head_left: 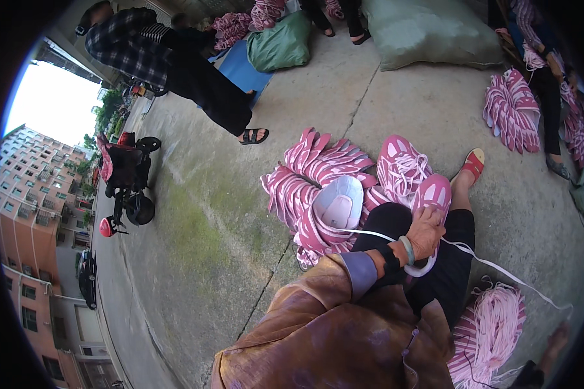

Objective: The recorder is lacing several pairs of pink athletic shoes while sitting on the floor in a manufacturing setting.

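My left hand (425, 232), with a bangle and a dark wristband, is closed around a pink and white shoe upper (433, 192) over my lap. A white shoelace (493, 260) runs from the upper out to the lower right. At its far end is my right hand (554, 342), dim and blurred, apparently gripping the lace. Beside the held upper lies a pink upper with white laces (403, 170). Stacked uppers (318, 162) fan out on the ground left of my knees. A bundle of pale pink laces (496, 324) rests on more uppers at my right.
A person in a plaid shirt (133, 52) stands at the far left, near a motorbike (126, 175). Full sacks, one green (280, 44) and one large grey-green (428, 32), lie ahead. More pink uppers (512, 110) sit at the right, near another person's legs.
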Demonstrator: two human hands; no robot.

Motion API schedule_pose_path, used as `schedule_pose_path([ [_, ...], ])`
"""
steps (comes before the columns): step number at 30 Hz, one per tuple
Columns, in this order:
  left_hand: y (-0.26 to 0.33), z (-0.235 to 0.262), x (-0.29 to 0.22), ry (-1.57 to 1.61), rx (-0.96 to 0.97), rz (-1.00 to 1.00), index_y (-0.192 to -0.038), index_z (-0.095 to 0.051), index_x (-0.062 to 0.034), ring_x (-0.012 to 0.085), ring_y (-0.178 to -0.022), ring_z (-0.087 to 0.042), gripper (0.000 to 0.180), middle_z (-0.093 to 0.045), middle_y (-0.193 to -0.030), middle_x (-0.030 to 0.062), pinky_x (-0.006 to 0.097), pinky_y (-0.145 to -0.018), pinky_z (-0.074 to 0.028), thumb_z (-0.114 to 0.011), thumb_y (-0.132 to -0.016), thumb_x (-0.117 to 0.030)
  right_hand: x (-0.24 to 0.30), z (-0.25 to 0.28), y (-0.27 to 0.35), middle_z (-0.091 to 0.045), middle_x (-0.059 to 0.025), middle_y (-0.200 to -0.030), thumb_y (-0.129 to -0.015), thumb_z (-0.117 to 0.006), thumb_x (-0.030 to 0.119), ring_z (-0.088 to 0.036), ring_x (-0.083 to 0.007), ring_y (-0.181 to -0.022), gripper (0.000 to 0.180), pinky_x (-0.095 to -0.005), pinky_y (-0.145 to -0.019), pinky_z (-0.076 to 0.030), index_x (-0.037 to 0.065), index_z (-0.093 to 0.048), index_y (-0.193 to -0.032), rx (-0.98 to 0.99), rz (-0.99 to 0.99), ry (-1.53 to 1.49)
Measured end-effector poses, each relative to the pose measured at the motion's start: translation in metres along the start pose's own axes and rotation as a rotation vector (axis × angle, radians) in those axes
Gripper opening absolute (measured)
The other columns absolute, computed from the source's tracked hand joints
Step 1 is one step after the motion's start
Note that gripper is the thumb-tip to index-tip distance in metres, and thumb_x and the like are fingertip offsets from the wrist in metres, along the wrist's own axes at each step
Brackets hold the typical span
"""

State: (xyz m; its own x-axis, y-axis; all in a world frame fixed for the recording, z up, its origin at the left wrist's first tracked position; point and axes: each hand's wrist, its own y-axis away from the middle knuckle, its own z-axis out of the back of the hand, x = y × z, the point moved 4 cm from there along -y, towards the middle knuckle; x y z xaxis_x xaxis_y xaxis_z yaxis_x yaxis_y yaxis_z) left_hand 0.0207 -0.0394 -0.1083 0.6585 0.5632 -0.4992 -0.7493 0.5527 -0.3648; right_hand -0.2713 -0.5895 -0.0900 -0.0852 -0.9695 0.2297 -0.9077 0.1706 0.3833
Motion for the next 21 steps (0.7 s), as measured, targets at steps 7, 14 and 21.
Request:
schedule_pose_path([
  [7,0.002,0.014,0.004,-0.077,-0.048,-0.116,-0.07,-0.062,-0.0079,0.0334,-0.099,-0.046,0.013,-0.052,-0.101,0.0127,0.045,-0.079,-0.036,-0.058,-0.058,-0.012,-0.328,-0.117,-0.097,-0.057,-0.001,-0.078,-0.081,-0.055,0.015,-0.051,-0.0083,-0.062,0.012,-0.0246,-0.06,-0.047,0.007,-0.056,-0.091,-0.242,-0.222,1.016],
  [14,0.026,0.032,0.014,0.058,-0.025,0.017,-0.083,-0.061,-0.006,0.0322,-0.101,-0.046,0.023,-0.054,-0.103,0.0114,0.042,-0.085,-0.033,-0.061,-0.06,-0.011,-0.398,-0.145,-0.148,-0.054,0.0017,-0.069,-0.079,-0.061,0.011,-0.047,-0.0043,-0.054,0.012,-0.0189,-0.047,-0.038,0.002,-0.062,-0.087,-0.09,-0.2,0.997],
  [21,0.013,0.024,0.016,-0.191,0.029,-0.011,-0.092,-0.057,-0.0067,0.0316,-0.101,-0.045,0.033,-0.052,-0.104,0.0105,0.043,-0.085,-0.033,-0.063,-0.059,-0.01,-0.432,-0.156,-0.175,-0.054,0.0023,-0.064,-0.079,-0.06,0.007,-0.046,-0.0039,-0.054,0.007,-0.0168,-0.05,-0.039,0.001,-0.062,-0.082,0.079,0.144,1.119],
])
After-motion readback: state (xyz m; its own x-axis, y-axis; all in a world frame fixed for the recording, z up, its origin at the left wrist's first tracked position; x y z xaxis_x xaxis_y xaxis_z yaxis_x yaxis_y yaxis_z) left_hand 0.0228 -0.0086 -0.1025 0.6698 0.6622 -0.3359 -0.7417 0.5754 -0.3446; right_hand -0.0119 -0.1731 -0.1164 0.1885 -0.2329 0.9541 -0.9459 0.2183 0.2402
